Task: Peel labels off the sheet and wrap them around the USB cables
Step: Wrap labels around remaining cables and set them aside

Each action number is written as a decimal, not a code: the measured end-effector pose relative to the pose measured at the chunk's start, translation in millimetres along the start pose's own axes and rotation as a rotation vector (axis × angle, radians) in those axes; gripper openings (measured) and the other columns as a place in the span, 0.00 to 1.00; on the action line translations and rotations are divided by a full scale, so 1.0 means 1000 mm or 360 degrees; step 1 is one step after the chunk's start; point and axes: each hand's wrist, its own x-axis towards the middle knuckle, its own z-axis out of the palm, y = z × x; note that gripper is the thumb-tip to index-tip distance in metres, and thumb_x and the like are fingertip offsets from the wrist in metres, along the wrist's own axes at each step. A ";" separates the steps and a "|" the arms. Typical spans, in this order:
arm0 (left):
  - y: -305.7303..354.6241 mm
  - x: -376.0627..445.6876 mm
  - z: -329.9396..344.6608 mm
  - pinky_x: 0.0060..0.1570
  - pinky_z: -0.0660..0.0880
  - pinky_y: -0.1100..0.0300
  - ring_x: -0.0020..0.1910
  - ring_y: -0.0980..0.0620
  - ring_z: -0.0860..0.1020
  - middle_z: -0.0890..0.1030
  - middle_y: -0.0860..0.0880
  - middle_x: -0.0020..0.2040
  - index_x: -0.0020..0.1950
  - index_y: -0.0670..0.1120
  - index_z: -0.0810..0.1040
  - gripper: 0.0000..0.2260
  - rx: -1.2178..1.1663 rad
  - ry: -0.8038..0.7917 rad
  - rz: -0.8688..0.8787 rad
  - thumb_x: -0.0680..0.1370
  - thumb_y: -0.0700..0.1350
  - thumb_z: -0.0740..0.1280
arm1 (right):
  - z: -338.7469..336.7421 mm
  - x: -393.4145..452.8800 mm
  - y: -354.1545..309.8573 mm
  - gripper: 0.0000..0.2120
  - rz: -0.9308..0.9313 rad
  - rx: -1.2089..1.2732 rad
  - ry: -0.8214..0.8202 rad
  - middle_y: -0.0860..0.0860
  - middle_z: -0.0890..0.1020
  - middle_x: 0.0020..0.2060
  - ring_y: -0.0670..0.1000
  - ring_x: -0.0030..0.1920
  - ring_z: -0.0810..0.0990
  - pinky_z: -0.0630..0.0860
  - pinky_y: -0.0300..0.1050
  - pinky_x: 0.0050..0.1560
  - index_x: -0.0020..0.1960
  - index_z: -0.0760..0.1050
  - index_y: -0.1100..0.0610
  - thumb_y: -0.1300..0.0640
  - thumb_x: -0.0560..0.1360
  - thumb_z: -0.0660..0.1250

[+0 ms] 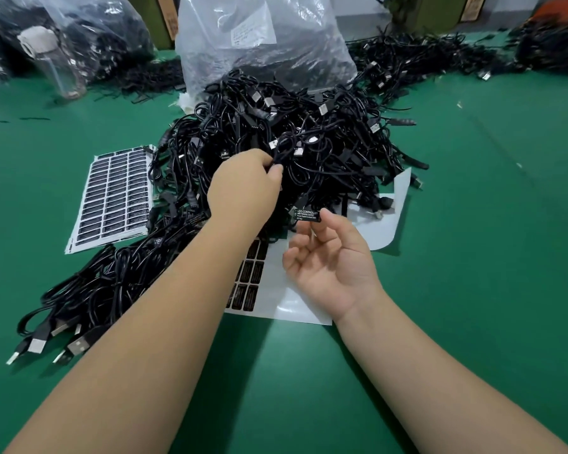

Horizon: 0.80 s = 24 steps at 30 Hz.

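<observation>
USB cables [315, 149] lie heaped in a black tangle on the green tabletop [473, 224], spilling from the mouth of a clear plastic bag [263, 44] at the far side of the pile. My left hand [243, 188] reaches into the near face of that heap, and its grip is closed in a pinch: thumb and fingertips curl round one cable [284, 149] that loops up just above my knuckles. My right hand [328, 257] hovers palm up, close to the pile's near edge. Its grip is a light pinch too, thumb and forefinger holding a single black label [306, 215] with white print by its lower edge, while the other fingers curl loosely and hold nothing. The label is apart from the cable in my left hand.

Under my right hand lies a label sheet [292, 306], mostly bare white backing with a few dark labels left at its left edge, its far end tucked under the heap. A fuller sheet [112, 198], covered in rows of labels, lies flat to the left of the pile. Nearer me on the left is a bundle of cables [89, 290] with their plugs pointing toward the tabletop's near edge. A clear bottle [54, 60] stands at the far left, among more bagged cables.
</observation>
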 end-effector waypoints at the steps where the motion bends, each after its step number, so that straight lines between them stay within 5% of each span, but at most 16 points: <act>1: -0.001 -0.003 -0.002 0.37 0.71 0.56 0.38 0.50 0.77 0.80 0.49 0.36 0.44 0.45 0.80 0.12 -0.0087 0.0019 0.0027 0.79 0.51 0.62 | 0.000 0.000 0.000 0.07 0.0001 0.0033 -0.0009 0.52 0.78 0.34 0.48 0.30 0.75 0.73 0.39 0.34 0.26 0.78 0.58 0.56 0.61 0.71; 4: -0.005 -0.022 -0.011 0.30 0.68 0.60 0.27 0.55 0.70 0.76 0.49 0.28 0.39 0.43 0.80 0.14 -0.0316 -0.0038 0.0038 0.78 0.50 0.63 | -0.001 0.001 -0.001 0.07 -0.0009 0.0092 -0.0018 0.53 0.79 0.35 0.50 0.32 0.79 0.77 0.41 0.36 0.26 0.77 0.58 0.57 0.61 0.72; 6: -0.011 -0.039 -0.019 0.32 0.72 0.59 0.27 0.54 0.71 0.80 0.43 0.32 0.39 0.43 0.82 0.13 -0.0591 -0.0117 -0.0085 0.77 0.49 0.65 | -0.001 0.001 0.000 0.07 -0.0012 0.0073 -0.0040 0.53 0.79 0.36 0.51 0.34 0.81 0.78 0.42 0.38 0.27 0.77 0.58 0.57 0.62 0.71; 10: -0.020 -0.066 -0.033 0.28 0.77 0.63 0.27 0.57 0.77 0.83 0.50 0.31 0.44 0.50 0.81 0.03 -0.1255 -0.0565 -0.0499 0.77 0.44 0.68 | -0.002 -0.001 -0.002 0.06 -0.0032 0.0122 -0.0067 0.58 0.82 0.47 0.53 0.37 0.83 0.80 0.43 0.38 0.32 0.76 0.59 0.58 0.64 0.71; 15: -0.037 -0.079 -0.035 0.32 0.78 0.63 0.35 0.53 0.82 0.85 0.47 0.36 0.51 0.50 0.79 0.05 -0.1173 -0.0921 -0.0523 0.77 0.43 0.65 | -0.001 -0.006 -0.005 0.08 0.0000 0.0273 -0.0188 0.69 0.78 0.58 0.57 0.44 0.85 0.82 0.43 0.37 0.38 0.74 0.62 0.62 0.63 0.72; 18: -0.043 -0.080 -0.039 0.32 0.77 0.61 0.33 0.51 0.79 0.85 0.42 0.40 0.46 0.48 0.81 0.13 -0.1232 -0.1211 -0.0572 0.76 0.56 0.65 | 0.002 -0.007 -0.003 0.08 0.0102 0.0273 -0.0383 0.73 0.75 0.58 0.61 0.48 0.84 0.83 0.47 0.42 0.35 0.77 0.68 0.67 0.61 0.75; 20: -0.044 -0.078 -0.036 0.32 0.77 0.59 0.32 0.51 0.79 0.85 0.44 0.38 0.46 0.45 0.81 0.20 -0.1251 -0.1065 -0.0705 0.76 0.62 0.63 | 0.001 -0.007 0.000 0.12 0.0149 0.0173 -0.0471 0.72 0.77 0.55 0.62 0.51 0.83 0.82 0.49 0.46 0.38 0.77 0.70 0.68 0.59 0.78; 24: -0.047 -0.073 -0.034 0.30 0.76 0.64 0.33 0.58 0.80 0.84 0.54 0.38 0.49 0.51 0.81 0.14 -0.1363 -0.0509 -0.0758 0.79 0.57 0.60 | 0.001 -0.007 0.006 0.15 0.0217 -0.0227 -0.0572 0.71 0.78 0.55 0.62 0.54 0.82 0.81 0.52 0.47 0.42 0.78 0.67 0.65 0.59 0.79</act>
